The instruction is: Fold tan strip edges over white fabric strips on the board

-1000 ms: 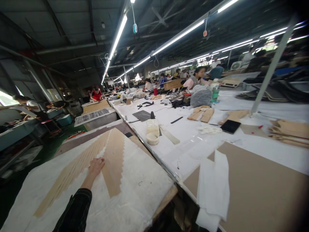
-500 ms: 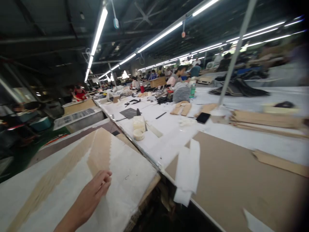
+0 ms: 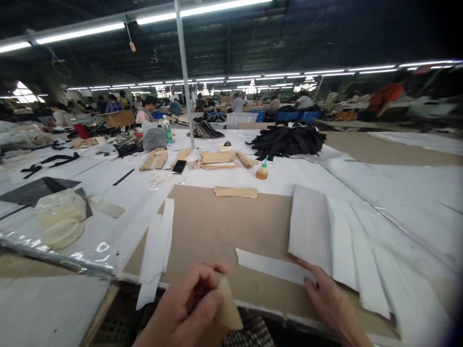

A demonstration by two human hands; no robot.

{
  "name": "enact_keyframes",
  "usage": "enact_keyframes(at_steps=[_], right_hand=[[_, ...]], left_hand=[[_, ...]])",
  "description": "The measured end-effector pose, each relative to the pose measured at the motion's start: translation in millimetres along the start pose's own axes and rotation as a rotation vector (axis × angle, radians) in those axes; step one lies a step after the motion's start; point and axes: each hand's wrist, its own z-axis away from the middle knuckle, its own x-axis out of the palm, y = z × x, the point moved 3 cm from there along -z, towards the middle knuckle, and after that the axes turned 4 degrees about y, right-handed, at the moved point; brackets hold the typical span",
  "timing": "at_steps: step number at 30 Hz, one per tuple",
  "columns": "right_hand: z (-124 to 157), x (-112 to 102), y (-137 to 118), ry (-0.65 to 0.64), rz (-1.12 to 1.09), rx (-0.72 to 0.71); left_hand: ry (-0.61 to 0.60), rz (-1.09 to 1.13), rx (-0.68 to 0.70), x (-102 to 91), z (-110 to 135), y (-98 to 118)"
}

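My left hand (image 3: 188, 308) is low in the view at the table's near edge, its fingers pinched round a tan strip (image 3: 227, 306). My right hand (image 3: 327, 301) lies flat on the brown cardboard sheet (image 3: 224, 226), fingertips touching a white strip (image 3: 271, 266) and the corner of a fanned row of white pieces (image 3: 336, 236). Another white strip (image 3: 155, 250) hangs over the cardboard's left edge.
A tan piece (image 3: 235, 192) and a small glue bottle (image 3: 262, 170) lie beyond the cardboard. Tan stacks (image 3: 216, 159), a phone (image 3: 178, 166), a black pile (image 3: 287, 140), a pole (image 3: 184, 77) and a bagged container (image 3: 60, 217) stand around. Other people work at far tables.
The view has swung right from the side table to the main table. My left hand left the tan sheet there and now pinches a tan strip; my right hand has come into view.
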Motion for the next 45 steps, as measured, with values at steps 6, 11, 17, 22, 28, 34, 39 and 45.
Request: enact_keyframes(at_steps=[6,11,17,22,28,34,39,45], right_hand=[[8.6,-50.4,-67.3,0.061,-0.144,-0.109],[-19.5,-30.1,-151.2,-0.443,-0.856,0.07],[-40.5,30.9,-180.5,-0.609,-0.51,-0.082],[-11.2,34.8,-157.6,-0.205,0.009,-0.378],[50.5,46.3,-158.8,-0.072,0.065,-0.56],[62.3,62.2,-163.4,0.061,0.09,-0.5],[50.5,34.2,-136.9,0.0,0.106,-0.468],[46.0,7.4,-122.5,-0.028,0.134,-0.418]], left_hand=[[-0.085,0.274,-0.021,42.7,-44.3,10.9],[0.043,0.332,-0.078,31.1,-62.0,-21.5],[0.173,0.139,-0.184,-9.1,-69.8,-98.2],[0.155,-0.203,-0.185,-28.5,-64.6,-159.0],[0.265,-0.553,-0.081,-55.5,-51.0,-178.8],[0.312,-0.581,-0.083,-58.9,-46.0,-180.2],[0.286,-0.457,-0.091,-34.1,-51.9,-176.1],[0.308,-0.208,-0.176,-24.7,-49.9,-147.2]])
